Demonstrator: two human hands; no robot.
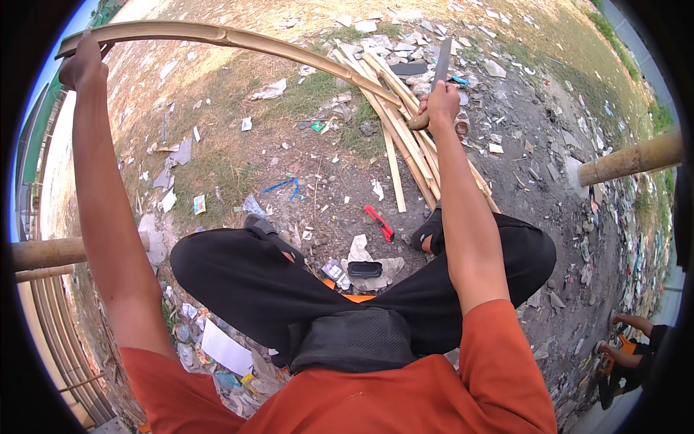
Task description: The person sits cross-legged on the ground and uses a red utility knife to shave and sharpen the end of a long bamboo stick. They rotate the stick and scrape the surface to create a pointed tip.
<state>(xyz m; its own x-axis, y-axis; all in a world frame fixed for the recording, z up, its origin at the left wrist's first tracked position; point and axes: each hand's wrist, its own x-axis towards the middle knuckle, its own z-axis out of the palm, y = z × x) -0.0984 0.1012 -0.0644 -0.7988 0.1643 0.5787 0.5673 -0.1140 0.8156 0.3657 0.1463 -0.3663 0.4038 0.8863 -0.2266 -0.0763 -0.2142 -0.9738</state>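
Note:
My left hand [85,64], raised at the far upper left, is closed around one end of a long split bamboo piece [224,36]. That piece reaches across the upper part of the view, and its other end lies over a pile of bamboo strips [413,148]. In my right hand [441,105] is a large knife [443,61], gripped by its brown handle with the blade pointing away from me. The right hand is just right of the bamboo piece's far end, above the pile. Whether the knife touches any bamboo I cannot tell.
Between my feet lie a red utility cutter [378,223] and a black oblong object [364,270] on crumpled paper. Thick bamboo poles jut in at right [632,159] and left [47,253]. Litter covers the ground. Another person [629,358] sits at the lower right.

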